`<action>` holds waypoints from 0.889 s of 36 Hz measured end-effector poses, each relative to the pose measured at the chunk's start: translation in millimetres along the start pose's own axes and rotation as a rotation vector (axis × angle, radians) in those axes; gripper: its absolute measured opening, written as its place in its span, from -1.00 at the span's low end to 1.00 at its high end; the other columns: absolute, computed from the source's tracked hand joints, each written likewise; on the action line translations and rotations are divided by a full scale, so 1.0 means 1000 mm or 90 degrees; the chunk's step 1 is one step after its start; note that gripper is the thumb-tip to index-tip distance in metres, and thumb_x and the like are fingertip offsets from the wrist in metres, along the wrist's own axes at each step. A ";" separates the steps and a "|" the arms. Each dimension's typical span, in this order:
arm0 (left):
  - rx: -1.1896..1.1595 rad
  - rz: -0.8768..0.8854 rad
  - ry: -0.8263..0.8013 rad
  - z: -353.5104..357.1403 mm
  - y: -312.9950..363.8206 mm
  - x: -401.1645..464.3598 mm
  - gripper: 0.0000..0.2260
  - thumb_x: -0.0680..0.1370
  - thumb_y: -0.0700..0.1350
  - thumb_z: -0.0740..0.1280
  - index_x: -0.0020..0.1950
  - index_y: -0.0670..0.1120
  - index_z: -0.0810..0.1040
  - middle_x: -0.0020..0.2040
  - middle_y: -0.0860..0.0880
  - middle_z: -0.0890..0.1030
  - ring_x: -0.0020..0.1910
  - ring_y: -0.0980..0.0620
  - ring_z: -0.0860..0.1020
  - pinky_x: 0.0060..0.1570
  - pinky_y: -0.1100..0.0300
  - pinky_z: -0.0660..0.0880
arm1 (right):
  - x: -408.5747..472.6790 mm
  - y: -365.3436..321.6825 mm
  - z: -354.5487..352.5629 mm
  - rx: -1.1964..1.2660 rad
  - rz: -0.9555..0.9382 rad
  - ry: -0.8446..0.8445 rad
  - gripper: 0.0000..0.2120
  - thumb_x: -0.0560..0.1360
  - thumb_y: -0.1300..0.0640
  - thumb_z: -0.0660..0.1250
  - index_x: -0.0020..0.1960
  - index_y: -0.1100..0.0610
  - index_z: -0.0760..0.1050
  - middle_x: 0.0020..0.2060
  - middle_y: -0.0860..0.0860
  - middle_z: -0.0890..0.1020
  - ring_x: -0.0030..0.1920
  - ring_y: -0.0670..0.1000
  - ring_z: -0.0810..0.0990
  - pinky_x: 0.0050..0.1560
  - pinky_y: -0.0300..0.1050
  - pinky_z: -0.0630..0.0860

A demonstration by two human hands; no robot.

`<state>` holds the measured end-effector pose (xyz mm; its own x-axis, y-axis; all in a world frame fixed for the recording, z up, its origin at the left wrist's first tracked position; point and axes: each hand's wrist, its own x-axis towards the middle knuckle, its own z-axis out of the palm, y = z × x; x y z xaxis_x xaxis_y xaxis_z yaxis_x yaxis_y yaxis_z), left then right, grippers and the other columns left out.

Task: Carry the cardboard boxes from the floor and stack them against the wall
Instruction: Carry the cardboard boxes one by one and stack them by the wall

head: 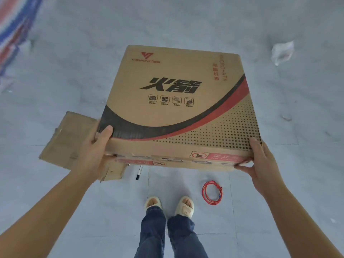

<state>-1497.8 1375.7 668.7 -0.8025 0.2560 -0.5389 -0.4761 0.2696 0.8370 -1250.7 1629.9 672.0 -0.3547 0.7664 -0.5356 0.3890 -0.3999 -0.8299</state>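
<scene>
Both hands grip one box (176, 108) off the floor (74, 71): left hand (95, 146) clasps the near left corner, thumb on top; right hand (260, 161) cups the near right corner from beneath, likely to keep it level. Printed: "VSHENG", "火箭", "MICRO-ATX". Flattened cardboard (63, 140) lies below.

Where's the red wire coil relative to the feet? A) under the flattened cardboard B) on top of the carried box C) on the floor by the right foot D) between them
C: the red wire coil lies on the floor just outside the right foot, apart from it.
</scene>
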 end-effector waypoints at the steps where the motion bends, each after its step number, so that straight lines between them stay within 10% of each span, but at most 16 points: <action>1: -0.006 0.012 0.005 -0.004 0.003 -0.009 -0.73 0.59 0.03 0.28 0.29 0.15 0.46 0.20 0.11 0.55 0.15 0.10 0.54 -0.01 -0.07 0.59 | -0.005 -0.005 -0.001 -0.004 -0.008 -0.004 -0.82 0.63 0.02 0.12 0.13 -0.10 0.47 0.04 0.00 0.61 -0.03 0.01 0.56 0.02 0.14 0.59; 32: -0.389 -0.047 0.702 -0.085 -0.154 -0.470 -0.71 0.61 0.02 0.23 0.32 0.25 0.41 0.29 0.13 0.45 0.25 0.00 0.39 -0.12 -0.05 0.54 | -0.212 -0.024 0.082 -0.415 -0.124 -0.674 -0.68 0.61 -0.03 0.16 0.34 -0.05 0.43 0.07 -0.11 0.57 0.03 -0.09 0.53 0.03 0.20 0.57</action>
<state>-1078.3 1134.5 800.8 -0.5002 -0.7289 -0.4674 -0.3844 -0.2968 0.8742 -1255.0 1435.9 792.8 -0.8427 -0.1140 -0.5261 0.4932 0.2280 -0.8395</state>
